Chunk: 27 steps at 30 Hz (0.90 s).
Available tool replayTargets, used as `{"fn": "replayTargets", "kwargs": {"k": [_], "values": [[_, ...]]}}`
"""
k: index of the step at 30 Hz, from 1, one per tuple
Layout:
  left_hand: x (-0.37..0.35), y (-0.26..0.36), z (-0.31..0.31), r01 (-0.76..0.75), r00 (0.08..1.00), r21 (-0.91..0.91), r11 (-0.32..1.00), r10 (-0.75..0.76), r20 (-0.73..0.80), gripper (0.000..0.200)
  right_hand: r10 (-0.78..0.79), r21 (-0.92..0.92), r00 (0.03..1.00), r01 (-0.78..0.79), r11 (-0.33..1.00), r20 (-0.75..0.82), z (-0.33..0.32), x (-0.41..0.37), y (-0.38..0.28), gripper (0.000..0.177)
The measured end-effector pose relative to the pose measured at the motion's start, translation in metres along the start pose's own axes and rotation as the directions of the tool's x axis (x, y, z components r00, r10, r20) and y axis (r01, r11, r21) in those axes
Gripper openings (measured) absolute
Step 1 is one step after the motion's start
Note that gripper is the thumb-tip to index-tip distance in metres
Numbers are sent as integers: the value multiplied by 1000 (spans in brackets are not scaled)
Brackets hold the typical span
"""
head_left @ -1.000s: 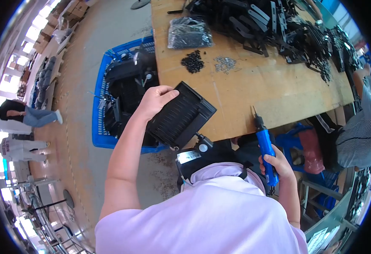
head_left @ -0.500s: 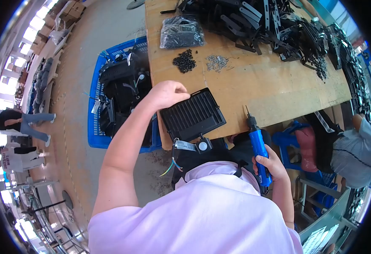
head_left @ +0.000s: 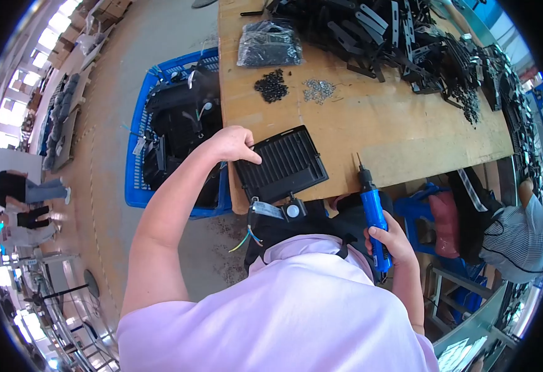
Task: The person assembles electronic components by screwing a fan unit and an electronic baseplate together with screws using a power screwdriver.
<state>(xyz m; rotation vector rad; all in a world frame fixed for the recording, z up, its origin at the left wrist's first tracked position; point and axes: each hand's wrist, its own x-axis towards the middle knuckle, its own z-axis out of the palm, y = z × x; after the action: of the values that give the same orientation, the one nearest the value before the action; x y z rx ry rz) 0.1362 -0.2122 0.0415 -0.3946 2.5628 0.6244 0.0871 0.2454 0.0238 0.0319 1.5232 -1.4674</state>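
My left hand [head_left: 237, 146] is at the upper left corner of a black ribbed housing [head_left: 284, 164], its thumb and fingers closed on that edge. The housing lies at the table's near left edge, with a white tag [head_left: 267, 210] and coloured wires [head_left: 247, 238] hanging on its near side. My right hand [head_left: 390, 237] is wrapped round a blue electric screwdriver [head_left: 375, 217], whose thin bit points up and away, right of the housing and apart from it. Beyond the housing lie a pile of black screws [head_left: 272, 85] and a pile of silver screws [head_left: 318, 91].
On the wooden table [head_left: 401, 130] are a clear bag of dark parts [head_left: 269, 43] and a heap of black brackets [head_left: 370, 31]. A blue basket [head_left: 136, 180] of black housings stands left. A seated person [head_left: 516, 239] is at the right; others stand far left.
My left hand has moved left and slightly down, from the housing's top edge to its left corner. The screwdriver in my right hand has shifted slightly left.
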Motion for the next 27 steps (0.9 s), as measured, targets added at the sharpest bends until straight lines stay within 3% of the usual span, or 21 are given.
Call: {"fn": "replayTargets", "kwargs": {"k": [2,6,18,21,24,25,27], "values": [[-2,1,3,-10,1000,24,1000,11,-29,46,-4,3,1000,4,1000,17,-1,0,1,60],[-9,1,9,-29,988,59,998,38,-152,50,5,-19,1000,-5,1000,-2,2,-1,-2,69],[-15,9,11,-10,978,74,997,25,-208,47,-5,-14,1000,5,1000,11,1,1,-2,67],[-20,19,3,6,985,1,1000,-6,-171,57,1,-18,1000,-1,1000,13,2,1,-5,67],[-19,25,23,-174,865,65,983,184,-466,78,-1,-20,1000,1,1000,17,0,2,-3,66],[-25,40,23,-142,917,15,990,138,-375,86,-4,-17,1000,5,1000,14,0,1,-3,66],[-20,44,46,-133,916,92,987,158,-370,83,-5,-15,1000,5,1000,12,-1,1,-2,65]]}}
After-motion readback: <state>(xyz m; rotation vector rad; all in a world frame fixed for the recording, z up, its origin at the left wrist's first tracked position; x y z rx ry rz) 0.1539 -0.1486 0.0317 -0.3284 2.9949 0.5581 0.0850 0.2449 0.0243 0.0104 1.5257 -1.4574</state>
